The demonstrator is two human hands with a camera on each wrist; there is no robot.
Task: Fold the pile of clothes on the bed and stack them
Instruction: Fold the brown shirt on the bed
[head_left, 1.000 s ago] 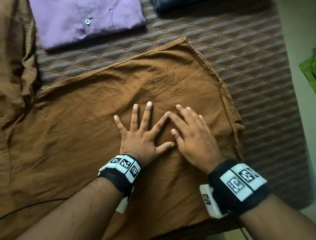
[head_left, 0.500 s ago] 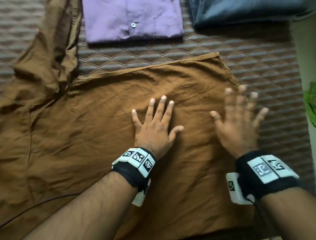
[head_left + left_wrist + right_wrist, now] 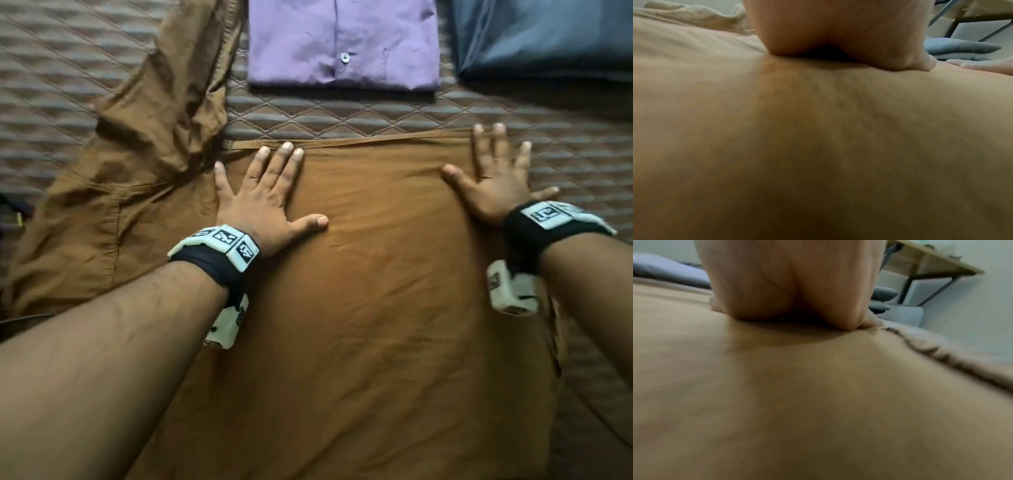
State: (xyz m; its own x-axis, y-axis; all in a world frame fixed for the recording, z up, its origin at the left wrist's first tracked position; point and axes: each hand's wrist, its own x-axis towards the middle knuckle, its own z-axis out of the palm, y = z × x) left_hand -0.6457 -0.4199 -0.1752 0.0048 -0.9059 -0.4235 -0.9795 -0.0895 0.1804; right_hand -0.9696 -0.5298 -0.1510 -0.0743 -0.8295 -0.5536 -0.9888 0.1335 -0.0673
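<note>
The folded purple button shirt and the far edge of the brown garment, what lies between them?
Only a bare strip of the quilted brown bedcover separates the purple shirt from the brown garment, as the head view shows.

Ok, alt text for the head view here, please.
Both hands, left hand and right hand, press flat with fingers spread on a brown garment laid over a quilted bed. A folded purple shirt and folded blue-grey garment lie beyond it.

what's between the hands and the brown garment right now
Nothing visible. The left hand and right hand both rest flat, fingers spread, directly on the brown garment near its far edge.
</note>
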